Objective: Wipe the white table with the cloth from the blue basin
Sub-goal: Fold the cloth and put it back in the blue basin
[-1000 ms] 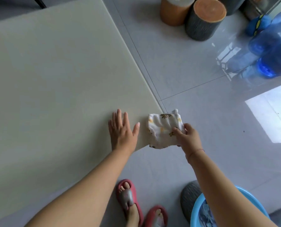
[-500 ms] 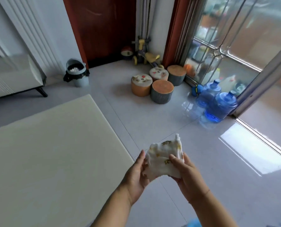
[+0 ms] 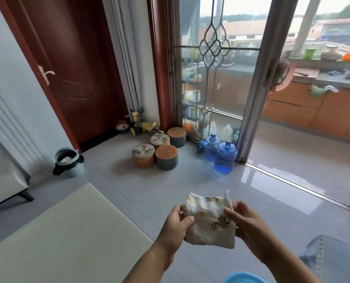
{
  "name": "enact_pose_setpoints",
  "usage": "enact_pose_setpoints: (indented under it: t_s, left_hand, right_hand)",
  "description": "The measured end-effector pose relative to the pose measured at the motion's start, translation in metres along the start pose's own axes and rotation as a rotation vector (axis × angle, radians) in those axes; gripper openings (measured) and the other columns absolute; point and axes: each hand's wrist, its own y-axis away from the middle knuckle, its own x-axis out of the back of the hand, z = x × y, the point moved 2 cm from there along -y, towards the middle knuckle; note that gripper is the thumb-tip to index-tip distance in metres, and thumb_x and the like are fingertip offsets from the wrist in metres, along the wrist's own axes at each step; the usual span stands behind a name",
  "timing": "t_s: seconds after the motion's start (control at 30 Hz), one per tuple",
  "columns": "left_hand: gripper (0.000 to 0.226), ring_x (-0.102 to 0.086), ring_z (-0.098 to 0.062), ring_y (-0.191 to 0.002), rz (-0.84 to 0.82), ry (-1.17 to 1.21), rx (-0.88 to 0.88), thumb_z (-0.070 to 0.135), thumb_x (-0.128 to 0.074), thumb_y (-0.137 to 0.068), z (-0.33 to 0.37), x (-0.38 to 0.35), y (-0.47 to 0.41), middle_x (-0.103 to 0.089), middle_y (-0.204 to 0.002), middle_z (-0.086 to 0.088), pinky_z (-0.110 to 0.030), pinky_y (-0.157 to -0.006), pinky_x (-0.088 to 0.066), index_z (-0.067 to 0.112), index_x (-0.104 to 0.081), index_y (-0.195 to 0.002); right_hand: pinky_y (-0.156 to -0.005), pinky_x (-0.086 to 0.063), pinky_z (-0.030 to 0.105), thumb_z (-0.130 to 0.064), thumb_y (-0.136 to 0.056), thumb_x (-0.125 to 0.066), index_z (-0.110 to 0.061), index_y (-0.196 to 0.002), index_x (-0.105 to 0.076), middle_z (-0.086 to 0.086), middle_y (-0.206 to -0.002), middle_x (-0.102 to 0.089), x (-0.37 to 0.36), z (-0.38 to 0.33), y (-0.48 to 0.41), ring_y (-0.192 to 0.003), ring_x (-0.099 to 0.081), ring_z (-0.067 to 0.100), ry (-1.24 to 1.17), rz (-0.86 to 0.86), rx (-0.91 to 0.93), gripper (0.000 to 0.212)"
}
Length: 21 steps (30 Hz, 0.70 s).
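A white cloth (image 3: pixel 209 221) with small yellow prints hangs in the air to the right of the white table (image 3: pixel 64 237). My left hand (image 3: pixel 175 223) pinches its left edge and my right hand (image 3: pixel 246 223) grips its right edge. The cloth is off the table, above the grey floor. The rim of the blue basin (image 3: pixel 243 278) shows at the bottom edge, below my right forearm.
Several round stools (image 3: pixel 155 152) and two blue water jugs (image 3: pixel 221 156) stand by the glass sliding door. A small bin (image 3: pixel 68 162) sits near the red door. A white sofa edge (image 3: pixel 4 180) is at left. A person (image 3: pixel 280 78) stands behind the door frame.
My left hand left the table and took hold of the cloth. Both hands lifted the cloth off the table corner, and my head tilted up toward the room.
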Motion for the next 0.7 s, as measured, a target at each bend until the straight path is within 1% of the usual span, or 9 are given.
enact_pose_setpoints:
  t_s: [0.07,0.17,0.23,0.33,0.4,0.5,0.53,0.63,0.7]
  left_hand:
    - [0.038,-0.068,-0.013,-0.093,-0.06,-0.013,-0.022,0.002,-0.049,-0.093,0.008,-0.018,0.01,-0.071,-0.105,0.0,-0.021,-0.064,-0.051,0.022,-0.046,-0.125]
    - [0.072,-0.065,-0.011,-0.104,-0.215,-0.067,-0.042,0.001,-0.049,-0.094,0.018,-0.041,0.02,-0.064,-0.124,0.0,-0.025,-0.076,-0.054,0.048,-0.019,-0.139]
    - [0.073,-0.062,-0.009,-0.11,-0.322,-0.131,-0.064,0.004,-0.049,-0.095,0.022,-0.056,0.025,-0.054,-0.133,0.003,-0.026,-0.082,-0.054,0.053,-0.019,-0.139]
    - [0.061,-0.06,-0.011,-0.11,-0.445,-0.214,-0.104,0.006,-0.049,-0.096,0.021,-0.073,0.033,-0.049,-0.136,0.003,-0.026,-0.077,-0.056,0.051,-0.035,-0.135]
    - [0.055,-0.062,-0.015,-0.106,-0.514,-0.244,-0.11,0.005,-0.049,-0.096,0.01,-0.082,0.04,-0.052,-0.134,-0.002,-0.026,-0.073,-0.056,0.048,-0.044,-0.128]
    - [0.054,-0.063,-0.017,-0.103,-0.599,-0.306,-0.084,0.005,-0.051,-0.095,-0.017,-0.089,0.052,-0.053,-0.13,-0.002,-0.026,-0.069,-0.056,0.048,-0.042,-0.126]
    - [0.054,-0.063,-0.018,-0.102,-0.618,-0.326,-0.071,0.005,-0.052,-0.094,-0.028,-0.09,0.054,-0.054,-0.128,-0.003,-0.026,-0.069,-0.056,0.047,-0.042,-0.127]
    - [0.059,-0.065,-0.019,-0.098,-0.661,-0.416,-0.028,0.004,-0.055,-0.092,-0.066,-0.094,0.059,-0.059,-0.124,-0.006,-0.032,-0.073,-0.058,0.036,-0.039,-0.139]
    - [0.063,-0.067,-0.016,-0.091,-0.671,-0.476,0.001,0.002,-0.057,-0.091,-0.094,-0.097,0.06,-0.064,-0.116,-0.009,-0.037,-0.079,-0.057,0.03,-0.037,-0.143]
  right_hand:
    - [-0.059,-0.053,0.032,-0.015,-0.073,-0.066,0.0,-0.101,-0.046,0.014,-0.087,-0.063,0.014,-0.007,0.028,-0.079,-0.061,0.027,0.003,0.045,0.025,0.038]
    - [-0.064,-0.054,0.039,-0.011,-0.072,-0.068,-0.003,-0.112,-0.042,0.017,-0.094,-0.069,0.031,-0.013,0.066,-0.079,-0.065,0.029,0.008,0.134,0.088,0.048]
    - [-0.069,-0.054,0.044,-0.009,-0.07,-0.069,-0.01,-0.117,-0.04,0.02,-0.102,-0.068,0.039,-0.01,0.089,-0.083,-0.066,0.033,0.011,0.197,0.133,0.056]
    - [-0.076,-0.053,0.047,-0.004,-0.067,-0.071,-0.02,-0.123,-0.041,0.023,-0.112,-0.063,0.046,0.004,0.121,-0.093,-0.065,0.035,-0.02,0.283,0.18,0.065]
    - [-0.08,-0.054,0.045,-0.002,-0.066,-0.073,-0.02,-0.121,-0.045,0.022,-0.115,-0.059,0.047,0.019,0.14,-0.096,-0.064,0.032,-0.025,0.341,0.19,0.064]
    - [-0.082,-0.056,0.04,-0.003,-0.067,-0.077,-0.018,-0.116,-0.053,0.019,-0.117,-0.058,0.051,0.047,0.167,-0.096,-0.065,0.028,-0.007,0.417,0.164,0.056]
    - [-0.083,-0.056,0.041,-0.003,-0.068,-0.078,-0.019,-0.115,-0.055,0.018,-0.118,-0.057,0.053,0.056,0.175,-0.097,-0.065,0.029,0.009,0.438,0.147,0.055]
    - [-0.089,-0.052,0.052,0.002,-0.071,-0.076,-0.024,-0.117,-0.054,0.016,-0.121,-0.055,0.062,0.089,0.193,-0.103,-0.062,0.035,0.084,0.5,0.071,0.057]
    - [-0.09,-0.05,0.055,0.007,-0.071,-0.074,-0.024,-0.119,-0.051,0.018,-0.121,-0.054,0.068,0.113,0.2,-0.103,-0.062,0.037,0.141,0.552,0.022,0.062]
